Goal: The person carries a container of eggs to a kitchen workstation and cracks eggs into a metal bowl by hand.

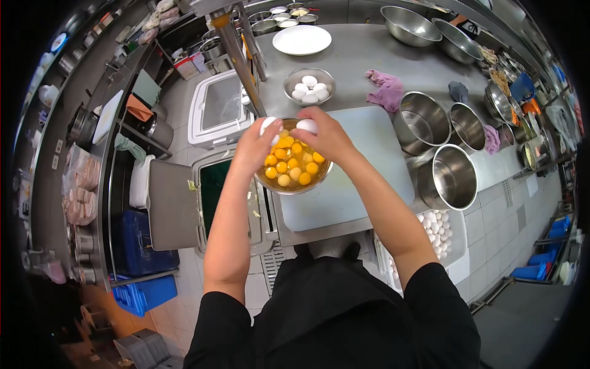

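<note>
A steel bowl [301, 189] holds raw cracked eggs, with several yellow yolks [293, 168] in clear liquid. Over the bowl's left rim, my left hand [251, 145] is closed on a white egg [268, 126]; a second pale patch lies just below it, and whether that is shell or another egg I cannot tell. Above the right side of the bowl, my right hand [329, 136] grips another white egg [306, 126]. Just beyond both hands, a smaller steel bowl [332, 90] contains several whole white eggs [311, 88].
A pale cutting board [369, 166] lies right of the yolk bowl. Deep steel pots [447, 178] stand farther right, near a pink cloth [385, 90]. An open lidded bin [215, 203] sits left of the counter. Below the counter is a crate of eggs [458, 237]; a white plate [302, 40] lies at the back.
</note>
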`<action>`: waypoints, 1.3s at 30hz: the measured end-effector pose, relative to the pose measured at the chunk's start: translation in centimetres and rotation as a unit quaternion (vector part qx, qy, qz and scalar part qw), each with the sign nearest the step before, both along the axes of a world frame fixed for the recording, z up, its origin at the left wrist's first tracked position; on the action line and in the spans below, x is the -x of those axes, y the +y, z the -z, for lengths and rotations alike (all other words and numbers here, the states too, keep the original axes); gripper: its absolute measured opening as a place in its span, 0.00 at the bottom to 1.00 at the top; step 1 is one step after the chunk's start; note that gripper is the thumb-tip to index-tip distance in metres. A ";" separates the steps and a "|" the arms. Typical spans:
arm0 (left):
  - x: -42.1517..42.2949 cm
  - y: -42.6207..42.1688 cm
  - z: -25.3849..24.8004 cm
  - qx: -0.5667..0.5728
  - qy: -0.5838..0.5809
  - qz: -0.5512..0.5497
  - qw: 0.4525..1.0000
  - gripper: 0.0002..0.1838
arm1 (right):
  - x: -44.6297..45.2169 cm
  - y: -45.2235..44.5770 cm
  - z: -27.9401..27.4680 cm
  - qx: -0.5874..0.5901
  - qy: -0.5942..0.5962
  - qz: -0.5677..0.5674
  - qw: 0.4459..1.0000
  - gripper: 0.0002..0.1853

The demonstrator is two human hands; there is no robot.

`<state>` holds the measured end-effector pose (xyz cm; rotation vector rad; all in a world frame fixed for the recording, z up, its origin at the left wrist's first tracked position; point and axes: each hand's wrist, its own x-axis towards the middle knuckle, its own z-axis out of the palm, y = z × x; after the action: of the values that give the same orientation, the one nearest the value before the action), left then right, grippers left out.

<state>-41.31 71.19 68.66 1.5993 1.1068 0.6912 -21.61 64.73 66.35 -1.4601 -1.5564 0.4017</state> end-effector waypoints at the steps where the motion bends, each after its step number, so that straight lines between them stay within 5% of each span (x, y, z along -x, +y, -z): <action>1: 1.0 0.0 -0.6 -0.074 0.008 -0.002 0.997 0.24 | 0.1 -0.2 0.1 0.002 0.000 -0.003 1.000 0.24; 3: 5.1 -0.6 -0.7 -0.038 0.058 -0.022 0.997 0.25 | 0.2 -0.6 0.2 0.186 0.249 -0.062 0.948 0.22; 4: 7.6 0.1 0.6 -0.068 0.158 -0.030 0.985 0.27 | 0.2 -0.7 0.5 0.187 0.246 -0.062 0.949 0.22; 6: 11.2 0.8 3.8 -0.096 0.255 -0.040 0.961 0.28 | 0.3 -0.8 1.7 0.249 0.495 -0.137 0.821 0.21; 7: 12.7 0.8 5.6 -0.198 0.337 -0.103 0.915 0.30 | 0.6 -0.9 2.0 0.251 0.492 -0.137 0.822 0.21; 8: 13.4 0.8 6.6 -0.295 0.412 -0.163 0.847 0.32 | 1.0 -0.9 2.3 0.281 0.485 -0.130 0.818 0.21; 9: 12.7 0.4 6.1 -0.292 0.411 -0.164 0.848 0.32 | 1.3 -0.9 2.4 0.310 0.476 -0.123 0.813 0.21; 11: 8.3 -1.0 3.5 -0.203 0.127 -0.063 0.969 0.32 | 1.9 -0.6 2.6 0.315 0.468 -0.115 0.818 0.21; 13: 3.8 -2.3 2.4 -0.108 0.060 0.074 0.990 0.31 | 2.3 -0.5 2.9 0.318 0.460 -0.105 0.823 0.22; 16: 0.9 -3.0 2.1 -0.101 0.045 0.134 0.985 0.29 | 2.6 -0.3 3.2 0.312 0.443 -0.089 0.836 0.24; 18: 0.3 -2.2 3.7 -0.084 -0.034 0.139 0.986 0.24 | 3.0 0.0 3.5 0.244 0.312 -0.053 0.917 0.26; 19: 0.3 -2.1 3.9 -0.081 -0.035 0.144 0.986 0.24 | 2.8 -0.1 3.5 0.244 0.313 -0.047 0.917 0.26; 21: 0.2 -1.8 3.9 -0.109 -0.022 0.155 0.982 0.21 | 2.5 0.1 3.2 0.049 0.063 -0.024 0.997 0.26; 24: 0.0 -1.6 3.8 -0.161 -0.022 0.140 0.977 0.19 | 2.0 0.4 1.3 0.076 -0.024 -0.026 0.996 0.26; 39: -0.4 -1.0 4.2 -0.278 -0.080 0.117 0.950 0.21 | 2.3 0.2 -0.5 0.110 -0.132 0.000 0.985 0.27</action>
<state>-40.89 70.23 64.42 2.0623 0.6107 1.0104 -23.92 64.97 66.88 -1.7403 -1.7641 0.4023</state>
